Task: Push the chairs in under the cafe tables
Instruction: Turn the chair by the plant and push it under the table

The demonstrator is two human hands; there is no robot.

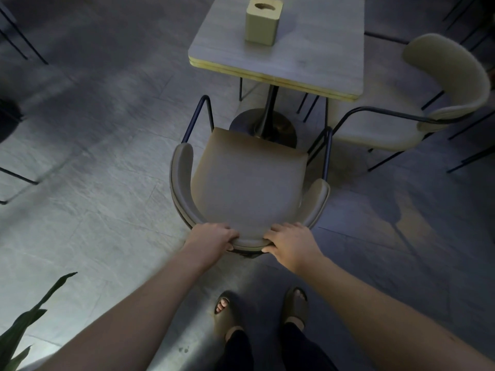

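A beige padded chair [249, 180] with a curved backrest and dark metal legs stands right in front of me, its seat facing a square grey cafe table [316, 57] on a black pedestal base. The seat's front edge sits near the base, short of the tabletop. My left hand [214, 235] grips the top of the backrest on the left. My right hand [290, 242] grips it on the right. A second beige chair [452, 73] stands at the table's right side, its seat partly under the tabletop.
A pale square tissue box [263, 20] stands on the table. Dark metal legs of other furniture [16, 180] show at the far left and top right. A green plant leaf [29, 317] reaches in at the bottom left. My sandalled feet [262, 314] stand on grey tiled floor.
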